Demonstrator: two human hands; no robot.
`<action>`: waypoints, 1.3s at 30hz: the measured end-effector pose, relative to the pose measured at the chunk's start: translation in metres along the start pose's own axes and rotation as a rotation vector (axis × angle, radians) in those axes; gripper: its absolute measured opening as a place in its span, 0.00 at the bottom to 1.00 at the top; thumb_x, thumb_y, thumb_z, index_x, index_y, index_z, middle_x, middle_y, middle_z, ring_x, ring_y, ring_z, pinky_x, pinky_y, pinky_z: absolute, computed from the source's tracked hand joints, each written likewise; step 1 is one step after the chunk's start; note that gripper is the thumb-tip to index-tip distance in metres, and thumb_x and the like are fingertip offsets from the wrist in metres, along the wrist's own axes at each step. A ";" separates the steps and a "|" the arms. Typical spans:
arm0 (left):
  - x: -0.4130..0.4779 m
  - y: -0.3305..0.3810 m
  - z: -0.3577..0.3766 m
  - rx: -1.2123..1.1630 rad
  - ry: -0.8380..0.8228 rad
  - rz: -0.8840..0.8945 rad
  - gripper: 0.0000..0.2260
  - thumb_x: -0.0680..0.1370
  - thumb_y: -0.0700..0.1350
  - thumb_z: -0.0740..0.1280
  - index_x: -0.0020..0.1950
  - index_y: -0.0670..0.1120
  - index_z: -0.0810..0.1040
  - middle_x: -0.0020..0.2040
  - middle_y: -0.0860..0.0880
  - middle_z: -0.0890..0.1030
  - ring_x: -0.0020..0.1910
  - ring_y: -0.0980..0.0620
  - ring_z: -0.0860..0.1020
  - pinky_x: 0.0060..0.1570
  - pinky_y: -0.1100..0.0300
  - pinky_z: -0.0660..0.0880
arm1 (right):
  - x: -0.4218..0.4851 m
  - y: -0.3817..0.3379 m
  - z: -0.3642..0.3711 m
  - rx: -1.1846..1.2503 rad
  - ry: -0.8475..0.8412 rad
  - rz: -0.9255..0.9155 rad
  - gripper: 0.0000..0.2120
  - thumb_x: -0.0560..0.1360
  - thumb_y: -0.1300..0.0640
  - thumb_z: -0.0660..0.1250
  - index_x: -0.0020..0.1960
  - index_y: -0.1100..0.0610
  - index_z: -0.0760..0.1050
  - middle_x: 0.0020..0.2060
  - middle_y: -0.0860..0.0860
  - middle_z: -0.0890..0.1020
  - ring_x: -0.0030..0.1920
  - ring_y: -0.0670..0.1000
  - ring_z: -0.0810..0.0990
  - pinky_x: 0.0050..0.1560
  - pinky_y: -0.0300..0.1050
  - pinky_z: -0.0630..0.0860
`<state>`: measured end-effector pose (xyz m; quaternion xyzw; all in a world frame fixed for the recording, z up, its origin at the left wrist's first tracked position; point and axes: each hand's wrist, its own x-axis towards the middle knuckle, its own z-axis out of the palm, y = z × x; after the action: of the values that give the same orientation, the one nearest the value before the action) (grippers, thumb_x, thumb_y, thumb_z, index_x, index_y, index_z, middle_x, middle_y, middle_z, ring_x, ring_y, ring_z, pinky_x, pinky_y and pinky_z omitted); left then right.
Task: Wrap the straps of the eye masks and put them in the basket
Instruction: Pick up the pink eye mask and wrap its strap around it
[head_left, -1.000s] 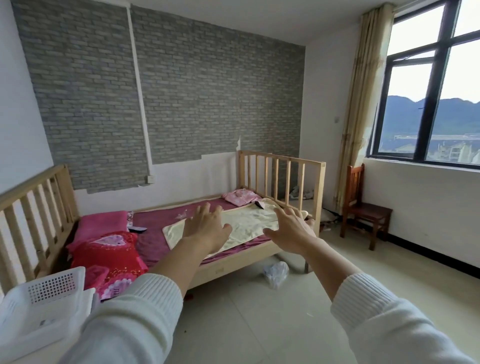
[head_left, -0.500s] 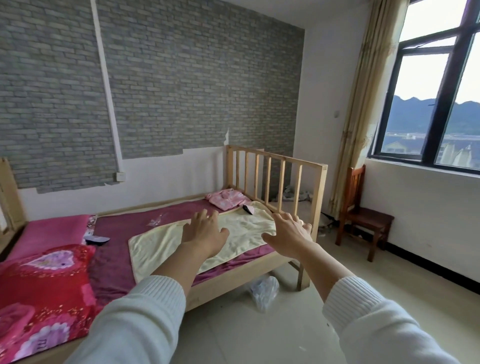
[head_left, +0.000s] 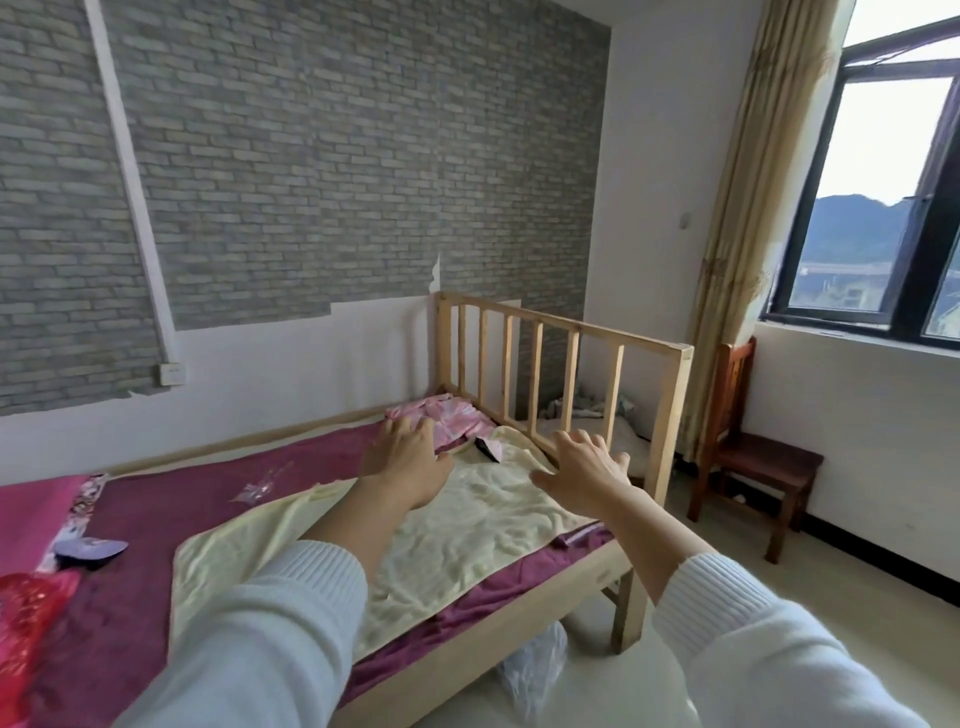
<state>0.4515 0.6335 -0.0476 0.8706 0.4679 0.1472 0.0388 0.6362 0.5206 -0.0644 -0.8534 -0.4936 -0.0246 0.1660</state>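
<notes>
White knitted sleeves cover both arms, which reach forward over a wooden bed (head_left: 524, 631). The left hand (head_left: 402, 457) is held palm down with its fingers spread and loosely extended; it holds nothing, and whether it touches anything under it cannot be told. The right hand (head_left: 582, 470) is likewise open, fingers fanned apart and thumb out to the side, empty, raised above the pale yellow towel (head_left: 467, 525) that lies rumpled across the maroon sheet (head_left: 171, 514).

Just beyond the left fingertips, at the far corner of the bed by the slatted footboard (head_left: 566, 364), lies a bundle of pink patterned fabric (head_left: 441, 415). Between the two hands, on the far edge of the towel, sits a small dark and pink item (head_left: 488, 447), apparently an eye mask, though it is too small to be sure. Another purple eye mask (head_left: 91, 550) lies well apart at the left, on the sheet beside a pink pillow (head_left: 31, 512) and a red floral cushion (head_left: 26, 613). A scrap of clear wrapping (head_left: 257, 486) rests on the sheet.

On the floor under the bed's near corner sits a crumpled plastic bag (head_left: 532, 670). A brown wooden chair (head_left: 748, 462) stands by the curtain (head_left: 748, 208).
</notes>
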 end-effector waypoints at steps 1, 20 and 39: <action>0.026 0.000 0.004 -0.004 0.002 0.005 0.26 0.77 0.55 0.58 0.73 0.46 0.64 0.72 0.43 0.67 0.71 0.42 0.62 0.67 0.44 0.66 | 0.024 0.002 0.003 0.001 0.009 0.008 0.32 0.73 0.40 0.62 0.72 0.51 0.60 0.69 0.54 0.67 0.70 0.58 0.62 0.66 0.66 0.59; 0.425 0.079 0.211 -0.128 -0.127 0.020 0.24 0.77 0.52 0.58 0.71 0.43 0.67 0.70 0.41 0.70 0.68 0.40 0.66 0.65 0.43 0.67 | 0.413 0.154 0.132 -0.016 -0.124 0.060 0.31 0.73 0.40 0.60 0.72 0.51 0.60 0.68 0.54 0.69 0.69 0.58 0.63 0.65 0.66 0.60; 0.648 0.056 0.455 -0.188 -0.499 -0.284 0.20 0.78 0.51 0.57 0.68 0.45 0.68 0.68 0.43 0.71 0.67 0.43 0.66 0.59 0.47 0.69 | 0.667 0.243 0.346 -0.040 -0.522 0.089 0.28 0.74 0.41 0.60 0.70 0.52 0.63 0.69 0.53 0.69 0.69 0.56 0.64 0.67 0.63 0.59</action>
<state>0.9654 1.1696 -0.3274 0.7982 0.5455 -0.0355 0.2531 1.1421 1.0717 -0.3167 -0.8547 -0.4812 0.1939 0.0172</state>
